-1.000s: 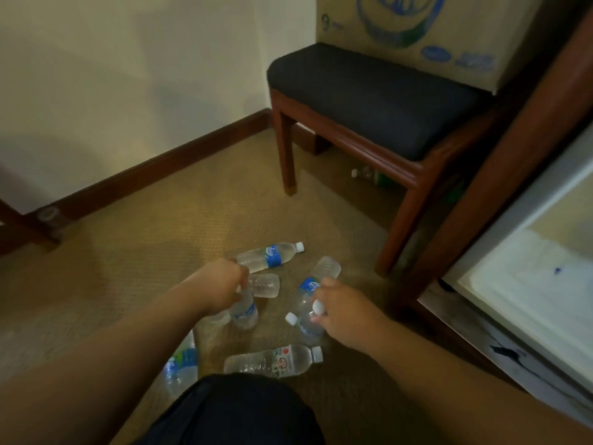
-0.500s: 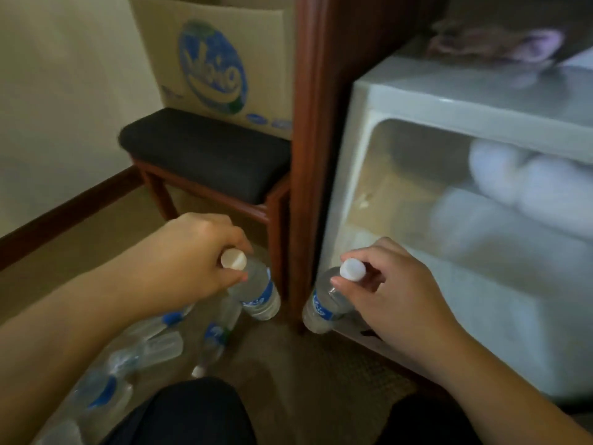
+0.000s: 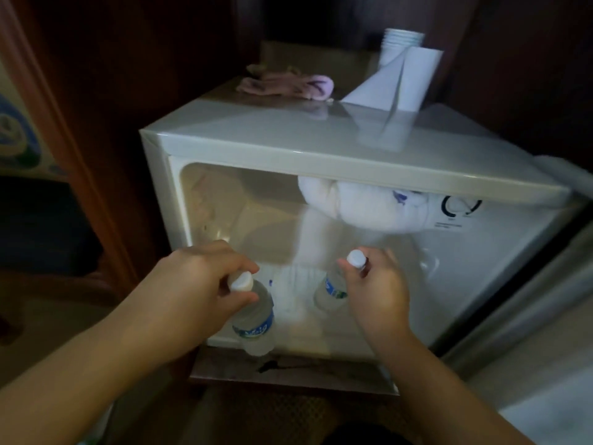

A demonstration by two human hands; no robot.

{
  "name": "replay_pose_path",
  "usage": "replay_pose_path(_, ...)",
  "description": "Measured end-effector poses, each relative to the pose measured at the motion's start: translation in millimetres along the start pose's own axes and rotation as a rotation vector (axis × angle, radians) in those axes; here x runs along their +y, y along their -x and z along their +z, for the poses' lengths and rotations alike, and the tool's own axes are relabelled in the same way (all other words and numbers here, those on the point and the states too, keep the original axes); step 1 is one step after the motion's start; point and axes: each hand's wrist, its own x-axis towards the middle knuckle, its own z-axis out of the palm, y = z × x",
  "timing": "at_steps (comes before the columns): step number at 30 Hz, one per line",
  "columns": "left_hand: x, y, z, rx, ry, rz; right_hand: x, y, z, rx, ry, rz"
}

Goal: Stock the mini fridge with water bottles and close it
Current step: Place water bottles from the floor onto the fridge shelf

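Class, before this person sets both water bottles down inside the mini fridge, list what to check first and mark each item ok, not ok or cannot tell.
1. Fridge open: ok.
2. Left hand grips left bottle near its cap: ok.
3. Right hand grips right bottle at the neck: ok.
4. Both bottles upright: ok.
5. Free floor space under the white frosty mass: cannot tell.
6. Left bottle past the front lip: not ok.
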Motion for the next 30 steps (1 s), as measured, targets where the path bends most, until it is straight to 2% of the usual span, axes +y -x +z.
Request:
replay_pose_path(7, 8.7, -23.8, 27.2, 0.094, 0.087, 0.010, 36.4, -43.6, 27.5, 0.297, -0.064, 0.197)
replay_pose_path(12, 10.5, -39.4, 38.3, 0.149, 0.154, -0.043, 55.8, -71.7, 43.1, 0.408, -0.070, 0.270)
replay_pose_path(20, -4.3, -50.2, 65.2, 0.165, 0.345, -0.213, 78.8, -98.9, 56.3, 0.424, -0.006, 0.212)
replay_pose_path(22, -3.9, -49.5, 70.7, 0.143, 0.377, -0.245, 77.1, -87.2, 56.1, 0.423, -0.045, 0.183)
replay_pose_path(26, -1.2, -60.3, 79.7, 0.141, 0.422, -0.278, 74.0, -49.9, 58.2, 0.371, -0.161, 0.277)
replay_pose_path(30, 5.3, -81.1, 91.4, 0.175, 0.444, -0.277, 96.4, -14.1, 71.2, 0.284, -0.122, 0.205)
